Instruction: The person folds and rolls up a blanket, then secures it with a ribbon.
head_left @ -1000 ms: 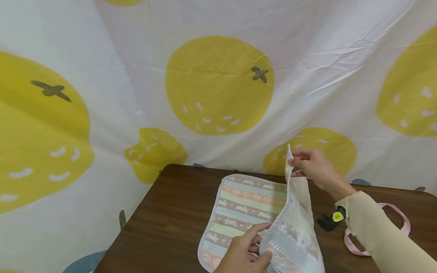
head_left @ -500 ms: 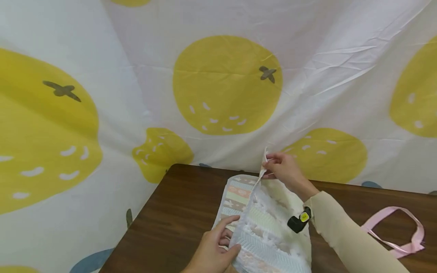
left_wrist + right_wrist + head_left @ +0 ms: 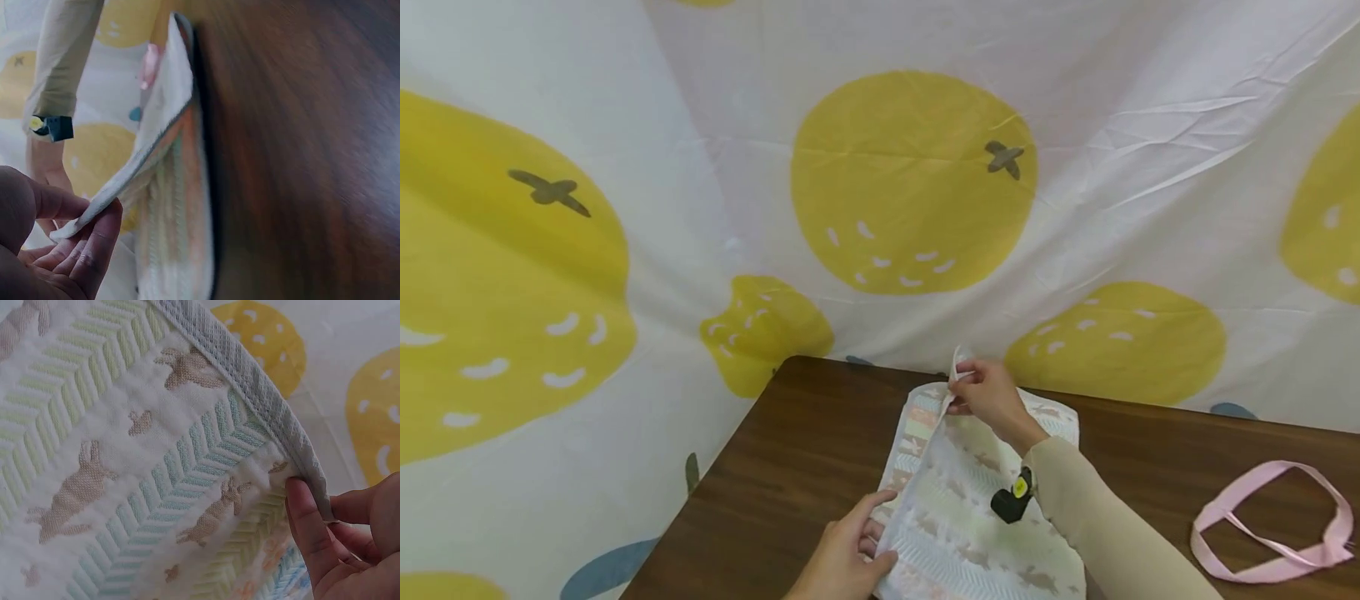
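A soft towel (image 3: 981, 517) with pastel stripes, rabbit figures and a pale bound edge is folded over on itself at the table's far side. My left hand (image 3: 842, 554) pinches its near left edge between thumb and fingers; in the left wrist view the towel's layers (image 3: 172, 112) gape apart under that grip. At the far corner my right hand (image 3: 992, 404) holds the raised edge, which stands up a little above the fingers. The right wrist view shows my thumb and fingers (image 3: 309, 534) pinching the bound edge (image 3: 250, 375).
A pink ribbon loop (image 3: 1288, 567) lies on the dark wooden table (image 3: 752, 492), right of the towel. Behind the table hangs a white cloth (image 3: 737, 183) printed with large yellow fruit. A small black device (image 3: 1011, 504) is strapped at the right wrist.
My right hand has moved left and slightly down, drawing the towel's upper layer over the lower one. Less of the lower layer's striped face shows. My left hand keeps its hold on the near edge.
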Tool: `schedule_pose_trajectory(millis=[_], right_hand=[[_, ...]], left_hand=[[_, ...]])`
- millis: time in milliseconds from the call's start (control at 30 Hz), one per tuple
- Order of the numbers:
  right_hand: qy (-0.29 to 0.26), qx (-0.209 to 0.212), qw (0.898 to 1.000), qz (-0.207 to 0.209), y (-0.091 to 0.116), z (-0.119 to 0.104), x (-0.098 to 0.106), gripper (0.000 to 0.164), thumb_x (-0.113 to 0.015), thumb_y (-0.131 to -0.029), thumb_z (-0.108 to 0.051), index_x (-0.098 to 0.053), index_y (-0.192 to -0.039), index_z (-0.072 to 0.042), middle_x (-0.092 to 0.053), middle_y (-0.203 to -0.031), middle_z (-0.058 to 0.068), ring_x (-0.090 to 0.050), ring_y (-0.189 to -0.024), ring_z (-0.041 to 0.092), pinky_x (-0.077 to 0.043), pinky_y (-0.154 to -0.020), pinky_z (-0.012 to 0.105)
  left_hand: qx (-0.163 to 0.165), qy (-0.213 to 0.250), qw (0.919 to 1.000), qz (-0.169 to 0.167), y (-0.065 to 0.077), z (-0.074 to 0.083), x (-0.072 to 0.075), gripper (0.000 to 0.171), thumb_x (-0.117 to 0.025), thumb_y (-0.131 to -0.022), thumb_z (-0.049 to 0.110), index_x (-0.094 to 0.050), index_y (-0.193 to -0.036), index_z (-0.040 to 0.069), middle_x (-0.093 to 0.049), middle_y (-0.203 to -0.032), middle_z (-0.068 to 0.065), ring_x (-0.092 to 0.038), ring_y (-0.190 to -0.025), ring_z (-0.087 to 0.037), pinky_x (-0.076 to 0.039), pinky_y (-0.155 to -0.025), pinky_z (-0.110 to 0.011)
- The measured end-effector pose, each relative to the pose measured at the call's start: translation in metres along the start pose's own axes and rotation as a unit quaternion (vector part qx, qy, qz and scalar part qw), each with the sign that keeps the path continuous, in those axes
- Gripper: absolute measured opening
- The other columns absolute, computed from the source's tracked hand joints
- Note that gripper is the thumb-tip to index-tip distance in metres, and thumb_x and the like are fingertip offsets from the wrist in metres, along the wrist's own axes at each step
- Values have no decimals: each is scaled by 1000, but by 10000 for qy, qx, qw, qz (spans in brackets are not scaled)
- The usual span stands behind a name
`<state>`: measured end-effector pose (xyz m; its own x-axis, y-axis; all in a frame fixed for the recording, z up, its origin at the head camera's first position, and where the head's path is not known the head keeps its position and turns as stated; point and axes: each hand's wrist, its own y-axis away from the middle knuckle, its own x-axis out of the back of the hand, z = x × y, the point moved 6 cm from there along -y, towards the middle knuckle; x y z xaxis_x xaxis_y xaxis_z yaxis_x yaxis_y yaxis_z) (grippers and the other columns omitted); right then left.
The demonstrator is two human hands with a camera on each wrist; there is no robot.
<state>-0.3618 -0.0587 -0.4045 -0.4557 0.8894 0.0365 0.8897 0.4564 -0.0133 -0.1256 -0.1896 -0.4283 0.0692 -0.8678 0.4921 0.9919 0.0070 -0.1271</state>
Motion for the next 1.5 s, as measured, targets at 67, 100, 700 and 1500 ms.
schedule_pose_trajectory(millis=[67,100,700,1500], right_hand=[[-25,-34,10000,57,-1,6,-4,35,-56,-93,9,-48,-127,15,-61,-91,17,-65,-57,14,-59,-64,32],[-39,-53,9999,93,-2,9,-6,35,-56,-93,9,-49,-126,15,-61,-92,17,-65,-57,14,-59,-64,32],[654,-127,9968,436,-8,53,-28,34,-56,-89,8,-54,-122,12,-63,-91,19,-69,-63,18,-59,-65,32],[1053,-56,9931,-516,8,53,-32,32,-60,-93,-4,-57,-121,11,-66,-105,21,-72,-84,33,-58,-77,38]], left_hand=[[10,-84,10000,-41,-1,-7,0,61,-70,-79,-7,-51,-136,5,-57,-76,5,-49,-62,3,-45,-58,-17],[12,-124,9999,-72,-1,-11,0,61,-70,-79,-8,-51,-136,4,-57,-75,5,-49,-62,3,-45,-58,-17],[83,-727,9968,-335,-2,-52,-3,62,-74,-78,-4,-49,-135,-3,-59,-80,3,-54,-66,3,-50,-61,-20],[309,-1938,9805,-16,-5,-52,2,55,-80,-77,12,-58,-126,1,-51,-86,4,-46,-66,-3,-42,-57,-24]])
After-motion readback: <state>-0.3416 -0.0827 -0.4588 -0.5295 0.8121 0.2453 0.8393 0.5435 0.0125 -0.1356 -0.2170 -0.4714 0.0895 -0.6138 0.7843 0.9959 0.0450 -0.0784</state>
